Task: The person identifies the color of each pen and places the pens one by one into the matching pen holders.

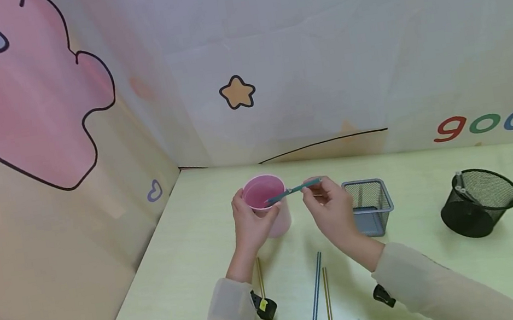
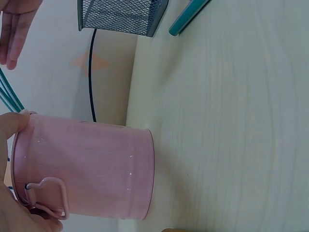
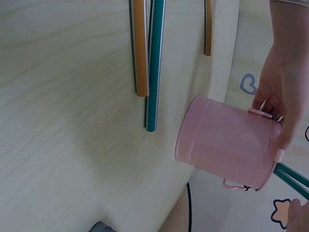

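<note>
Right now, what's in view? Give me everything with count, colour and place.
Table: 1, pale, foreground
Backdrop: 1, pale, printed, behind
Rectangular mesh basket: 1, grey, on the table
Round mesh basket: 1, black, farther right
Unclear object: 1, grey, round basket's left side
Bucket: 1, pink, left of the baskets
Held stick: 1 or more, teal, at the bucket's mouth
Loose sticks: 3, two orange, one teal between, on the table
Wrist cameras: 2, black, one per wrist
Sleeves: 2, beige, forearms
Left hand: 1, bare, gripping the bucket
Right hand: 1, bare, pinching the held stick
</note>
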A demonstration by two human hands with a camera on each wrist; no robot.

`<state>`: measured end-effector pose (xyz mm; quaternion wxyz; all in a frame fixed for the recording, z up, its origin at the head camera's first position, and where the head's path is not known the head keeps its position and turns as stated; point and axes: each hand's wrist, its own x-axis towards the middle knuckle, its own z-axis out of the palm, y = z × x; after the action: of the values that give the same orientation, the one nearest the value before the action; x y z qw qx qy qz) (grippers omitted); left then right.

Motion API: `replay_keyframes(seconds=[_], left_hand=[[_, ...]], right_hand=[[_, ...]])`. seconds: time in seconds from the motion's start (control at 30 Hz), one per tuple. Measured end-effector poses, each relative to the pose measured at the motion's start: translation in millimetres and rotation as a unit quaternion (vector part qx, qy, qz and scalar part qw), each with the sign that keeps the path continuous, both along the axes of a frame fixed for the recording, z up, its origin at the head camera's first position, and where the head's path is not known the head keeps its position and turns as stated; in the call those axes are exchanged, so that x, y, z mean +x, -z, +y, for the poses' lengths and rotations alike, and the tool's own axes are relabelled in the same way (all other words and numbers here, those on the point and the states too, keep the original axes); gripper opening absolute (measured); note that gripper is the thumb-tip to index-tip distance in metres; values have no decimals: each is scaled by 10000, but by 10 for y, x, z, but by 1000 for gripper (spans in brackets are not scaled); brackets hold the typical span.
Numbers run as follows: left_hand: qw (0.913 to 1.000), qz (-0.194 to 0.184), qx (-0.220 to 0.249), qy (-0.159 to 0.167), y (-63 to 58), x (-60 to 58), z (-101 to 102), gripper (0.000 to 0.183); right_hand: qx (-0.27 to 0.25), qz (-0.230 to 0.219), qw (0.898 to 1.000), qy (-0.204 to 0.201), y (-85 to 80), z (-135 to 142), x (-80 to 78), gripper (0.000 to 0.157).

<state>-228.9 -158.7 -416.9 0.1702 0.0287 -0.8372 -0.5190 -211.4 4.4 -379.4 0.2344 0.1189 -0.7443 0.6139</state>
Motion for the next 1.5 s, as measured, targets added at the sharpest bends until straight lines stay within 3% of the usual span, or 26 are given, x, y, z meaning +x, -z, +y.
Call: replay_keyframes(seconds=[0.5,1.5], left_hand=[[9999,128,-106,26,-10,2,-14,90],[9999,136,-31,17,9,7,6,91]], right_hand=[[201,-21,9998,22,135,-128,-95,12],[628,39,9980,36,255,-271,-200,10]])
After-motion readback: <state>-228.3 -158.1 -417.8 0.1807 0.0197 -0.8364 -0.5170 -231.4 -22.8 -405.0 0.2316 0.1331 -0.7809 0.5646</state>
